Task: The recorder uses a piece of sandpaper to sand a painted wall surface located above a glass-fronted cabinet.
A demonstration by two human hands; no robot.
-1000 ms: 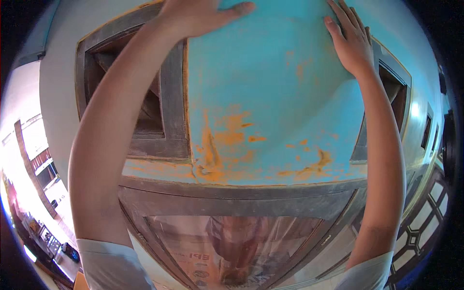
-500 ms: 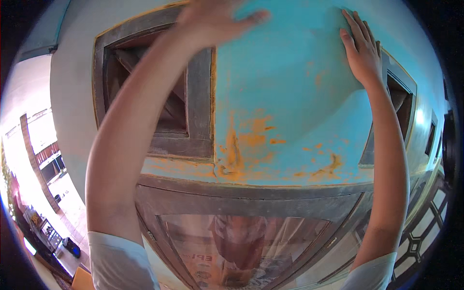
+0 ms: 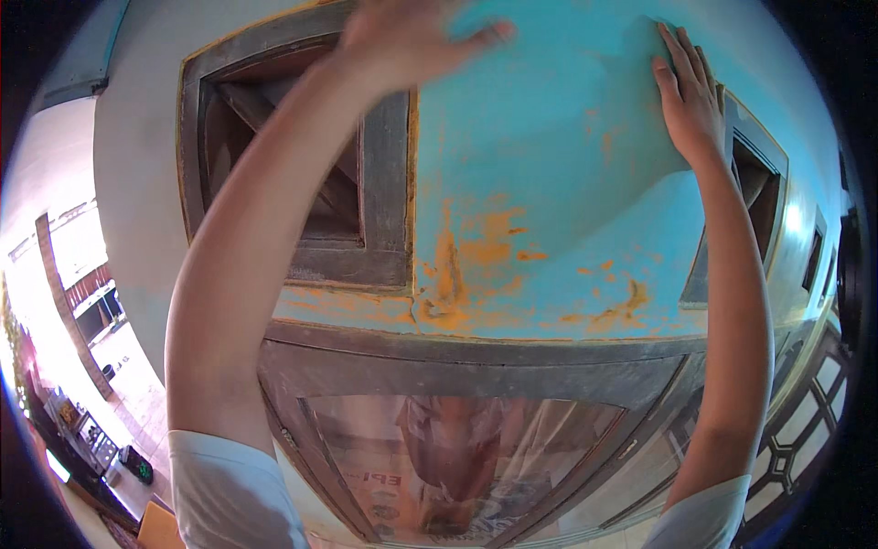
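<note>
Far left, the street drops away below. My left arm runs up past the dark wooden vent frame [image 3: 293,174], a recessed opening with slats inside. My left hand [image 3: 412,37] is at the top edge, blurred, fingers spread and flat, gripping nothing; looks like the palm is on or just off the turquoise wall panel [image 3: 540,183], contact I cannot tell for sure. The panel sits between the two vent frames, paint worn to orange patches low down near the ledge. Below it, the grey wooden lintel [image 3: 476,357], then a glass pane [image 3: 457,448] with reflections. On the right, my right hand [image 3: 690,96] lies flat on the panel's right edge, fingers straight and together, open, pressing not grasping, just beside the second vent frame [image 3: 750,201]. My judgement: the step is working over the painted surface with open palms, left hand sweeping, right hand bracing. Next move calls for keeping the right palm planted and balance steady, reach is high overhead.
</note>
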